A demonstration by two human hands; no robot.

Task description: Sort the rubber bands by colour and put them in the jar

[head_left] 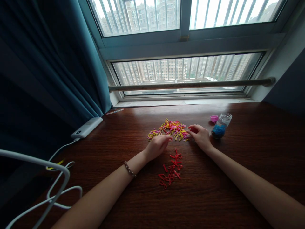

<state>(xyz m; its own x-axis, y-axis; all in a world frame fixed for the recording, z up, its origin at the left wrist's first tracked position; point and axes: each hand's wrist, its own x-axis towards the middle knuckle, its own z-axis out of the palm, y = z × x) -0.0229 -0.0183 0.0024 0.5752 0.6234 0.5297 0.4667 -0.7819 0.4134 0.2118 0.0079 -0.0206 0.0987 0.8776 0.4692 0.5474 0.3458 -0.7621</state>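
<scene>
Two bare hands work above a dark wooden surface [114, 146]. The mixed pile [174, 128] of yellow, pink, orange and red loops lies between and beyond the two sets of fingers.

Left hand [157, 147]: positioned at the near left edge of the mixed pile, wrist fitted with a bracelet [130, 169]. Its fingers are curled inward and point right; it is not possible to tell whether they grip a loop. The hand overlaps the pile's near edge in view, and contact is unclear.

Right hand [201, 137]: positioned at the right edge of the mixed pile. Its fingers are bent, with the tips directly at the outermost loops; whether a loop is pinched between them cannot be told.

The red pile [176, 162] lies nearer the person, between the forearms, separate from the mixed pile and below the left fingers in view.

The jar [218, 130], with blue contents, is just beyond the right wrist. The pink cap [214, 118] is beside it, on its left.
</scene>
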